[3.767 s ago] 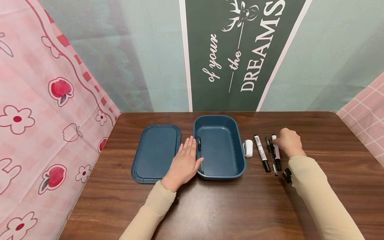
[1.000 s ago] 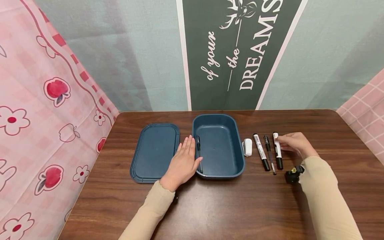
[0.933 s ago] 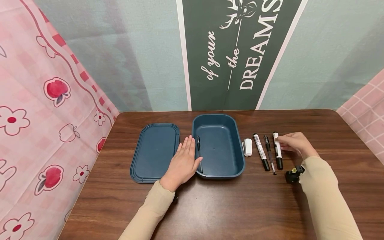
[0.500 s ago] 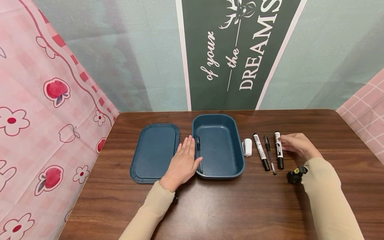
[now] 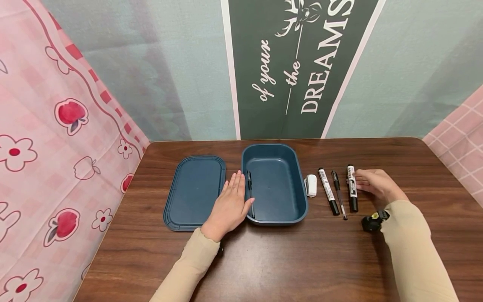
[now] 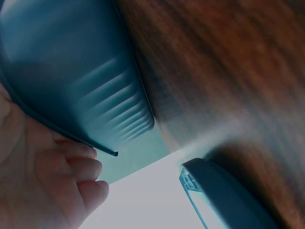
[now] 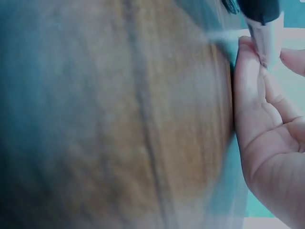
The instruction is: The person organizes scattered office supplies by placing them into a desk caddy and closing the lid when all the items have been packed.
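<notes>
My left hand (image 5: 229, 206) lies with straight fingers along the left rim of a blue plastic box (image 5: 277, 191); in the left wrist view its fingers (image 6: 86, 169) are against the box's outer wall. Inside that box, by the left wall, is a black pen (image 5: 250, 193). My right hand (image 5: 379, 184) pinches a white marker with black ends (image 5: 352, 184) near its upper part. In the right wrist view, the marker (image 7: 267, 40) sits between the thumb and fingers. To its left lie a clear-barrelled pen (image 5: 338, 191) and another marker (image 5: 327, 188).
A white stapler-like object (image 5: 311, 185) lies just right of the box. The blue lid (image 5: 197, 193) is flat on the wooden table (image 5: 286, 264), left of the box. Curtains stand behind and at the sides.
The right hand has shifted right, and the marker with it, away from the clear pen. The marker has turned, so a different side of its label shows. The left hand stays put.
</notes>
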Demonstrator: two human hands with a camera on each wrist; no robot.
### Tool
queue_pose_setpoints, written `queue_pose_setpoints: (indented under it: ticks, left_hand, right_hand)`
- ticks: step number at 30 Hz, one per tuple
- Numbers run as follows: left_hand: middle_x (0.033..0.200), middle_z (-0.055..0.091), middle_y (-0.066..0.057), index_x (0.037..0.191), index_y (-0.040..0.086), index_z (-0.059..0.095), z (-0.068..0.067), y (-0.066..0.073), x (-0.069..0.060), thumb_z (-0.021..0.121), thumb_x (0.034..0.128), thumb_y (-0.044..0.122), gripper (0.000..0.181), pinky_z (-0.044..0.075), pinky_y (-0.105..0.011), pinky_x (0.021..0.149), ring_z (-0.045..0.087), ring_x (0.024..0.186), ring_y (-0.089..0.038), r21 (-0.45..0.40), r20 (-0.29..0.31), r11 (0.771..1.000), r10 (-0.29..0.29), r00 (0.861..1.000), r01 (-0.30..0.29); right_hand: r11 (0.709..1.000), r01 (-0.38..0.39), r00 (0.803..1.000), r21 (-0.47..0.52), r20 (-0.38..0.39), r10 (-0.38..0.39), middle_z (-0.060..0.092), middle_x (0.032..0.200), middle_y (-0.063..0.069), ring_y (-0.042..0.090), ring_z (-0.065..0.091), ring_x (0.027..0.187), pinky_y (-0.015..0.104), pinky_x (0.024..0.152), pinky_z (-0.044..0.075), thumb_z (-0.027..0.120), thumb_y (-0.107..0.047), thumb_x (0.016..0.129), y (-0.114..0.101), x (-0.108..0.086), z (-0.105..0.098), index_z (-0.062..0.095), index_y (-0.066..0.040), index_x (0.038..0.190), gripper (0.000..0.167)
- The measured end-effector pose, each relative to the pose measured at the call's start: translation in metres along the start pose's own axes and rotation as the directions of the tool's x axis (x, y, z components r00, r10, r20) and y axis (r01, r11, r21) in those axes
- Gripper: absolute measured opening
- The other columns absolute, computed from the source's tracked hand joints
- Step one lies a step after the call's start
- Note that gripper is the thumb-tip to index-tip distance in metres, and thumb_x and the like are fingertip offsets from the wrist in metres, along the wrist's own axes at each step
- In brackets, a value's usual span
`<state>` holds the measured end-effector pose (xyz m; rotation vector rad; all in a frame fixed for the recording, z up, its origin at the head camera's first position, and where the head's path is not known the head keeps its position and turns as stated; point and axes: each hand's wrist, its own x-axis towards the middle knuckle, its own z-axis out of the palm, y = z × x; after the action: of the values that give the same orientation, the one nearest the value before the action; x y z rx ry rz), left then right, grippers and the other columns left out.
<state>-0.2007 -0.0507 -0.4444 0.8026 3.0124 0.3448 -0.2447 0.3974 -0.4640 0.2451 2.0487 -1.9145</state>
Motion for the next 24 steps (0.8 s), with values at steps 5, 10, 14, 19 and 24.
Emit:
queue_pose_setpoints:
  ticks: [5,10,14,19,24]
  left_hand:
    - [0.155,0.009,-0.02,0.148,-0.006,0.015,-0.0005,0.0,-0.0001,0.034,0.1027,0.039,0.066,0.012,-0.04,0.115,0.008,0.143,-0.027,0.003,0.004,1.0,0.001,1.0,-0.001]
    - [0.155,0.009,-0.02,0.148,-0.005,0.015,-0.001,-0.0003,0.0,0.035,0.1027,0.039,0.066,0.013,-0.04,0.115,0.007,0.143,-0.027,-0.002,0.005,1.0,-0.002,1.0,0.002]
    - [0.155,0.009,-0.019,0.148,-0.005,0.015,-0.0013,-0.0007,0.0002,0.035,0.1027,0.039,0.067,0.013,-0.04,0.115,0.007,0.143,-0.026,-0.003,0.007,1.0,-0.007,1.0,0.007]
    - [0.155,0.008,-0.019,0.148,-0.005,0.014,-0.0013,-0.0009,0.0003,0.034,0.1026,0.04,0.067,0.013,-0.04,0.115,0.007,0.143,-0.026,-0.005,0.006,1.0,-0.011,1.0,0.011]
    - [0.155,0.008,-0.019,0.148,-0.005,0.014,-0.0006,0.0001,0.0016,0.034,0.1027,0.039,0.067,0.012,-0.039,0.115,0.007,0.143,-0.026,-0.006,0.005,1.0,-0.005,1.0,0.005]
  right_hand:
    - [0.972,-0.009,1.0,0.234,0.025,0.003,0.065,0.08,-0.003,0.008,0.063,0.073,0.021,0.067,0.054,0.043,-0.007,0.099,0.0025,-0.0015,-0.0026,0.07,-0.015,0.078,0.034]
    - [0.95,-0.006,0.998,0.313,0.057,-0.013,0.069,0.082,0.002,0.012,0.066,0.076,0.024,0.068,0.055,0.041,-0.003,0.099,0.0031,-0.0014,-0.0048,0.07,-0.009,0.081,0.035]
    - [0.941,0.0,0.998,0.339,0.06,-0.022,0.069,0.083,0.004,0.013,0.067,0.077,0.024,0.069,0.055,0.041,-0.002,0.099,0.0029,-0.0019,-0.0045,0.07,-0.008,0.082,0.034]
    - [0.929,0.016,0.997,0.369,0.07,-0.045,0.07,0.085,0.006,0.015,0.068,0.079,0.026,0.07,0.056,0.04,-0.001,0.099,0.0047,-0.0027,-0.0051,0.071,-0.007,0.086,0.035]
    - [0.887,0.026,0.991,0.461,0.105,-0.083,0.069,0.087,0.009,0.019,0.068,0.081,0.027,0.072,0.056,0.035,0.001,0.1,0.0088,-0.0041,-0.0091,0.07,-0.004,0.089,0.037]
